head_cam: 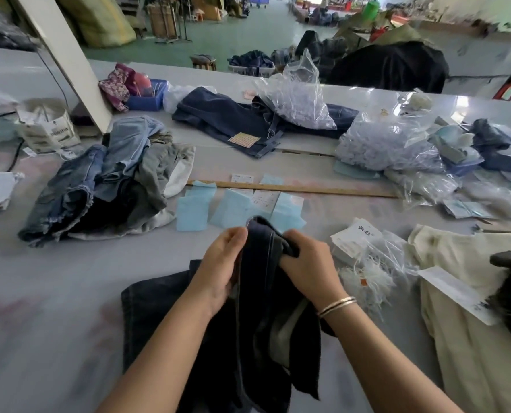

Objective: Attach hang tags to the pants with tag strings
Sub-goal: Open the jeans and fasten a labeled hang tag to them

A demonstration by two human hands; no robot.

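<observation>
A wooden ruler [293,189] lies flat across the tabletop [54,278]. A blue plastic bin [147,99] stands at the far left beside a floral fabric pouch [115,87]. A wooden stool [203,61] stands on the green floor [248,31] beyond.

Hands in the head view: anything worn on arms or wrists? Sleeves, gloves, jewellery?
Both forearms are bare as far as the frame shows: no sleeves in view. No gloves on the left hand or the right hand. The right wrist carries thin silver-coloured bangles, at least two, stacked close together. No rings or watch are visible, and the left wrist shows nothing worn.
</observation>
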